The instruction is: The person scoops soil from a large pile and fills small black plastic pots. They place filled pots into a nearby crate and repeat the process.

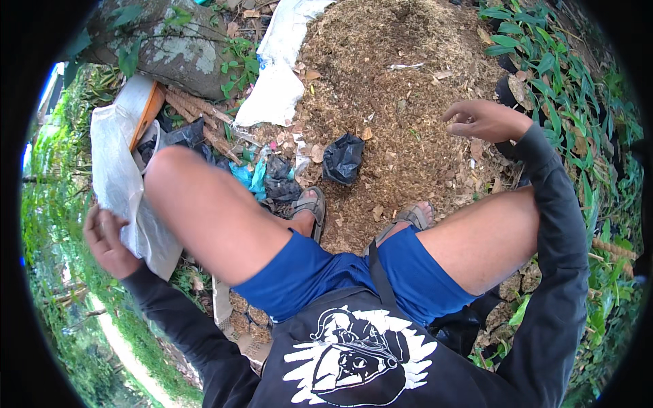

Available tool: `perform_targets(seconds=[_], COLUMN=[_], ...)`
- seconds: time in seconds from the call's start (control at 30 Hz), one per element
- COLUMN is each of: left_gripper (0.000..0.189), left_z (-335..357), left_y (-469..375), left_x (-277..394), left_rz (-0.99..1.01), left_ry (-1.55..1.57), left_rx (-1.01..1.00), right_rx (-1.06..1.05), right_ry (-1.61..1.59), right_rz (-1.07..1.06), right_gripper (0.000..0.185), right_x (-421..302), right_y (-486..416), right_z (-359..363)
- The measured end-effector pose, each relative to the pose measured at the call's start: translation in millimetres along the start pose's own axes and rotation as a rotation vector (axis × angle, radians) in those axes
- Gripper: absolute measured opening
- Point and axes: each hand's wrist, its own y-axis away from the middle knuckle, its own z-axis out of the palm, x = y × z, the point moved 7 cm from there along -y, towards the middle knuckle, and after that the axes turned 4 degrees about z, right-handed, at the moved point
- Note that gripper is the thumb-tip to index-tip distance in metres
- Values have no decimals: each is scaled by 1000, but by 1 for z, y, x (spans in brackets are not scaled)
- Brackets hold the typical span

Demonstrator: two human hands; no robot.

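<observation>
My left hand (109,242) is out to the left with fingers loosely bent, beside a white plastic sack (117,173). Whether it touches the sack I cannot tell; nothing shows in its grasp. Over the right side of a mound of brown, chaff-like growing mix (403,117), my right hand (484,121) hangs with bent fingers and holds nothing visible. A small black plastic bag (343,159) lies on the mix in front of my sandalled feet; its contents are hidden.
Crumpled black and blue plastic (258,178) lies by my left foot. Another white sack (273,86) edges the mound, near a tree trunk (178,56). Filled pots stand in a plastic crate (222,306) at my left hip. Leafy plants (548,71) line the right.
</observation>
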Motion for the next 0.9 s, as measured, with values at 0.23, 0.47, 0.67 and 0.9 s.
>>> perform_targets(seconds=[0.23,0.47,0.67,0.9], left_gripper=[44,57,59,54], left_z=[103,146,164,169], left_y=[55,47,36,46], left_x=[7,-45,-94,-120], left_rz=[18,11,-101,-138], left_ry=[119,-6,40,25], left_rx=[-238,-325,-385,-355], right_rx=[-139,-295,170,276], right_ry=[279,425,73,146], right_rz=[11,93,137,-95], right_gripper=[54,44,43,37], right_x=[-22,-40,-59,-49], right_y=[-61,-191,-234,-222], right_z=[32,123,215,196])
